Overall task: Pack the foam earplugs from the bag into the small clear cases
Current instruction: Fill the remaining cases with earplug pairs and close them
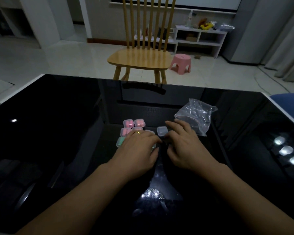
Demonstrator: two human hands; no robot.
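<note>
Both hands rest low on the glossy black table (58,124), fingertips meeting at the middle. Left hand (139,148), wearing a gold ring, lies spread over a cluster of small cases (132,128); four show pink earplugs inside, and one with green (120,141) peeks from under its far-left edge. Right hand (183,146) has curled fingers beside an empty-looking clear case (162,131); whether either hand pinches anything I cannot tell, since the fingers hide it. Just right of that hand sits the clear plastic bag (196,116), crumpled and seemingly almost empty. Probably a case is being closed: press evenly near the lid's edge and steady its neighbours so none slides on the slick glass. Beyond the table stand a wooden chair (143,53), a pink stool (181,63) and a white shelf (200,39) on a pale tiled floor; the room is dim.
</note>
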